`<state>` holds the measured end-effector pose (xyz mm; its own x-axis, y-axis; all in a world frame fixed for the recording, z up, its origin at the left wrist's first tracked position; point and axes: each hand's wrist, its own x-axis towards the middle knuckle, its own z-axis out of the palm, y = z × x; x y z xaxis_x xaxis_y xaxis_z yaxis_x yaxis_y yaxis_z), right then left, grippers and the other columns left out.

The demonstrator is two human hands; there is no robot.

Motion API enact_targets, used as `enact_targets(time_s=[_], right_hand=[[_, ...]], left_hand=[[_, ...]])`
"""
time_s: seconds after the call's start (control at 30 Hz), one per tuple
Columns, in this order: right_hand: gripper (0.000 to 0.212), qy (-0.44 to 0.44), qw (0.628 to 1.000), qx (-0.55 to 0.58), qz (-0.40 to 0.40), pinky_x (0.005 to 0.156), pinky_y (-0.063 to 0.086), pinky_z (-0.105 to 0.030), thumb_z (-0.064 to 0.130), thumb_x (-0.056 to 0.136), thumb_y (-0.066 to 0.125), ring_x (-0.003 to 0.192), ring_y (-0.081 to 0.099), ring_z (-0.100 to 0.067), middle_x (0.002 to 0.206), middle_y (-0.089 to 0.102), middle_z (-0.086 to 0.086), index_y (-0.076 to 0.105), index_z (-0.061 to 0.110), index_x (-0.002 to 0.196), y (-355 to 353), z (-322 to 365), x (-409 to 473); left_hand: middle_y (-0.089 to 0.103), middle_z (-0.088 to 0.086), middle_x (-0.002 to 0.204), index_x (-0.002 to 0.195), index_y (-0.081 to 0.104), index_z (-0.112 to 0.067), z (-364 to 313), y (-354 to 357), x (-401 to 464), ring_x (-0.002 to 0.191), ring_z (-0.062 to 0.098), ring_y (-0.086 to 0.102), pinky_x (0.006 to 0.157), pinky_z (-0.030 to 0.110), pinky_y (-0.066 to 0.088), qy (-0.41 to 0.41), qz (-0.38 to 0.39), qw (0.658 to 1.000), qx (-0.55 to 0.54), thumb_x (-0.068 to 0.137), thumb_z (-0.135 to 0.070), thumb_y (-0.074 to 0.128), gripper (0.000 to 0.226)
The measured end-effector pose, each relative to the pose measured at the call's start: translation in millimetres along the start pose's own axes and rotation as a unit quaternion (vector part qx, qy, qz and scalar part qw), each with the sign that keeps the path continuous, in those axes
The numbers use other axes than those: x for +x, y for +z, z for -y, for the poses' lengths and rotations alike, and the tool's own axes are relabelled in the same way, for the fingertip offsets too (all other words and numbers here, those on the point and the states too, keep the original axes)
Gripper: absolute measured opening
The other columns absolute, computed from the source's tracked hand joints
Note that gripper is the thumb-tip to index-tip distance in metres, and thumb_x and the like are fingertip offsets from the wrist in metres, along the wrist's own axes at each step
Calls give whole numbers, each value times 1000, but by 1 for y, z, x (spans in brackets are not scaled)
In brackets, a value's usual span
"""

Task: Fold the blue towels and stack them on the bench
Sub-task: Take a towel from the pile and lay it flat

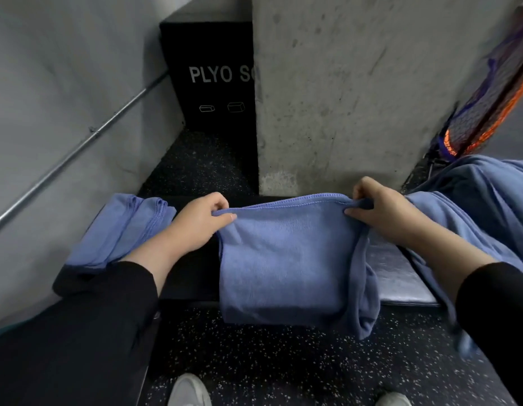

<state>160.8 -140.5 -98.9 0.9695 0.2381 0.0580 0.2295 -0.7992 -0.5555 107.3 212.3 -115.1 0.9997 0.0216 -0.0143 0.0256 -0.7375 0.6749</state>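
Observation:
A blue towel (286,259) hangs doubled over the front of the black bench (190,273), its stitched top edge stretched between my hands. My left hand (200,222) pinches the towel's upper left corner. My right hand (386,210) grips the bunched upper right corner. On the bench's left end lies a stack of folded blue towels (122,230). A heap of unfolded blue towels (474,206) is piled on the bench's right end, partly behind my right forearm.
A concrete pillar (356,92) rises just behind the bench. A black plyo box (213,71) stands in the far corner. A metal rail (78,148) runs along the left wall. An orange and blue net bag (494,98) hangs at the right. My shoes (190,391) stand on speckled floor.

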Motion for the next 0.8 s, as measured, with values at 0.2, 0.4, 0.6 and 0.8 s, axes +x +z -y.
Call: enact_targets(time_s=[0.2,0.4,0.6,0.8], right_hand=[[21,-134,989,-54,-2,73,37,-27,5,89,65,89,55,-15,97,58,8,57,18,103,-34,33,-37],[21,-157,982,-105,12,78,41,-31,4,86,66,94,59,-22,103,65,-2,65,14,105,-61,56,-75],[20,-137,986,-99,-8,62,38,-11,19,81,81,68,57,-1,71,60,11,62,25,82,-96,79,-108],[35,-145,987,-31,-62,60,38,-19,16,80,81,57,43,-5,67,55,6,48,26,75,-118,102,-139]], left_hand=[[67,-4,85,93,61,-26,-21,-36,-33,74,4,55,63,12,39,36,-15,999,-8,93,-21,71,11],[72,-8,95,100,71,-27,-47,-63,-70,90,10,64,80,16,45,67,-15,997,35,96,-20,67,9],[70,-4,85,85,69,-26,-76,-96,-104,83,17,63,79,34,48,82,-61,994,24,96,-24,68,11],[60,-13,60,84,68,-15,-100,-119,-131,51,-4,49,51,15,40,82,-104,990,-57,96,-16,67,12]])
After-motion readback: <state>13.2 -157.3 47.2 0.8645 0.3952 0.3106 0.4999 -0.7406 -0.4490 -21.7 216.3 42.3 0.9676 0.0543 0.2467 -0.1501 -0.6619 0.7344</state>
